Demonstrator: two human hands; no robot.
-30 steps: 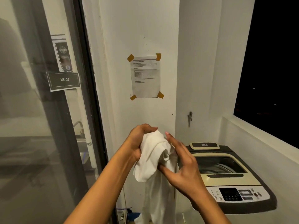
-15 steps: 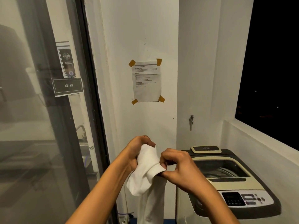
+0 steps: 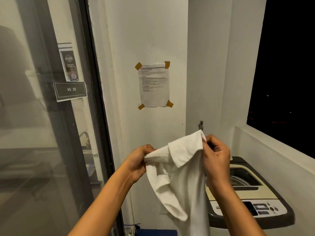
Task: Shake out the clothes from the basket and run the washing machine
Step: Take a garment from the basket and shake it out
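**Desk:** What did the hands have, and where?

**Photographer:** Both gripped a white shirt (image 3: 182,174), held up in front of a white wall (image 3: 144,31), just left of the washer (image 3: 252,193). The left hand (image 3: 139,161) had fingers curled round one bunched edge of the cloth; the right hand (image 3: 215,155) pinched the opposite upper corner, thumb and fingers closed on the fabric.

**Desk:** Which way did it run?

**Photographer:** The top edge stretched between the hands, rising slightly toward the right. The long axis was vertical: the cloth hung straight down and passed out of the bottom of the frame. A collar-like flap folded forward near the top, pointing down.

**Desk:** And the machine?

**Photographer:** A top-loader, its drum opening uncovered, control panel (image 3: 260,208) on the near edge. The right forearm and the hanging cloth covered its left side.

**Desk:** Anything else around?

**Photographer:** A printed notice (image 3: 154,85) was taped to the wall above the hands with brown tape at four corners. A glass door (image 3: 34,116) with a dark frame stood at left, carrying a sign (image 3: 70,91) reading "WS 20" under a sticker (image 3: 69,63). A small metal fitting (image 3: 201,125) sat on the wall just above the right hand. A dark window (image 3: 286,65) opened at right above a white ledge (image 3: 272,147). Something blue (image 3: 156,232) showed at floor level beneath the cloth; I could not tell what.
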